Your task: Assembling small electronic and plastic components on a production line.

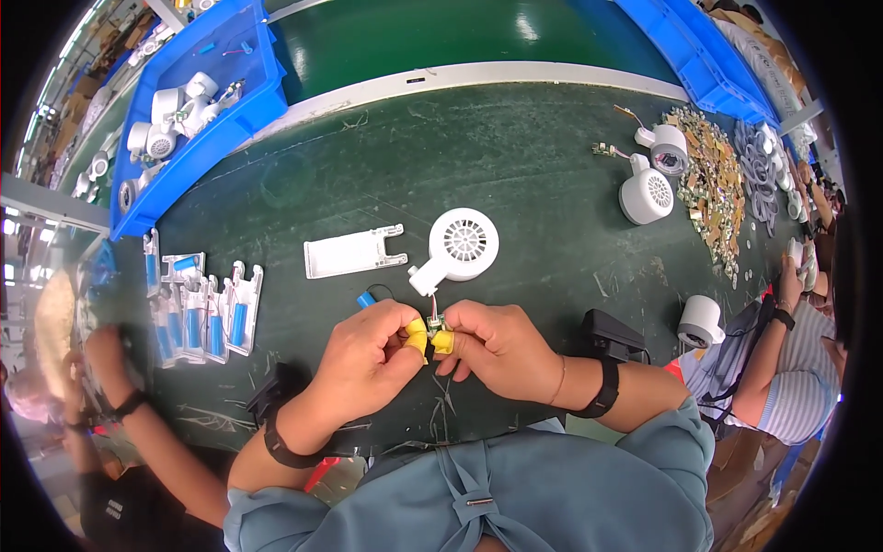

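Close in front of me, my left hand and my right hand meet in a pinch at a small green circuit board. Yellow covers wrap fingertips on both hands, and they partly hide the board. Thin wires run from it up to a white fan head with a round slotted grille, lying on the table. A blue cylindrical battery with a dark wire lies just beyond my left hand. Left of the fan head is a flat white plastic housing with two prongs.
White housings with blue batteries stand in a group at left. A blue bin holds fan parts. At right are more fan heads, a heap of circuit boards and grey rings. Other people work at both sides.
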A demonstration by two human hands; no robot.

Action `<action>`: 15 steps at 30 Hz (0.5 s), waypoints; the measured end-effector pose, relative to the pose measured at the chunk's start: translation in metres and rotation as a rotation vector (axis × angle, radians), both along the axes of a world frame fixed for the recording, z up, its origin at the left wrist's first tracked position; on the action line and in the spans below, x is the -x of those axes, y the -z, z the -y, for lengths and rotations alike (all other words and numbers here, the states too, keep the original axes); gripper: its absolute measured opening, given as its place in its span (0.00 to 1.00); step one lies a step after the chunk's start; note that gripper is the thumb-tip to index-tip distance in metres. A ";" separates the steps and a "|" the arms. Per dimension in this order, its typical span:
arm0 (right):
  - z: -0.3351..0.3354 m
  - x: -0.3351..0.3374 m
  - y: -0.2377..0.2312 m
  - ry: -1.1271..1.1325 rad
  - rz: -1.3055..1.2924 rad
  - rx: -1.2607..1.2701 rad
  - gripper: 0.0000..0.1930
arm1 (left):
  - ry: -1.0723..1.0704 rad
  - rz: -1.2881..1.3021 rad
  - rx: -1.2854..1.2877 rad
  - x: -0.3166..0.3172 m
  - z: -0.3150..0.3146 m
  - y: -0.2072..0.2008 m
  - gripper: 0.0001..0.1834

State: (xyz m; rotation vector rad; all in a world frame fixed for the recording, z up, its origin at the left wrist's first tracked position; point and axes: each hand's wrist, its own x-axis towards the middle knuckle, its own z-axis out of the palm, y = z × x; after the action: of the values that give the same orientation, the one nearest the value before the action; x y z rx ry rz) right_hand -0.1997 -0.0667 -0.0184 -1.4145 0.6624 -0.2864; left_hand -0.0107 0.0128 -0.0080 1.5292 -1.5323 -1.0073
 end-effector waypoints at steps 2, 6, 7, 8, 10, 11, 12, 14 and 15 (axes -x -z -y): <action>-0.001 0.000 0.000 -0.007 -0.027 0.035 0.05 | 0.004 0.008 0.016 0.001 0.000 -0.001 0.10; -0.003 0.000 0.001 0.007 -0.023 0.069 0.05 | 0.012 0.045 0.045 0.002 0.002 -0.001 0.10; -0.004 0.000 0.001 0.009 -0.015 0.095 0.05 | 0.000 0.028 0.070 0.002 0.002 -0.001 0.09; -0.004 -0.001 0.001 0.011 -0.008 0.123 0.05 | 0.002 0.026 0.067 0.002 0.003 0.000 0.09; -0.005 -0.002 0.001 0.019 -0.003 0.123 0.04 | -0.003 0.043 0.084 0.002 0.003 0.000 0.09; -0.005 -0.001 0.002 0.023 0.005 0.127 0.03 | -0.002 0.040 0.080 0.003 0.003 0.000 0.09; -0.005 -0.001 0.002 0.025 0.002 0.124 0.03 | 0.010 0.047 0.086 0.003 0.003 0.000 0.09; -0.005 -0.002 0.003 0.011 -0.010 0.160 0.03 | 0.024 0.054 0.091 0.004 0.003 0.000 0.10; -0.005 -0.002 0.003 0.013 -0.010 0.159 0.03 | 0.025 0.081 0.115 0.004 0.003 0.000 0.10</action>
State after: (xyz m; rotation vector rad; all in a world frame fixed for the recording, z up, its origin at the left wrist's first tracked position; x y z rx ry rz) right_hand -0.1980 -0.0618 -0.0213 -1.5649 0.6694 -0.3488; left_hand -0.0147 0.0101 -0.0081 1.4897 -1.6405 -0.8642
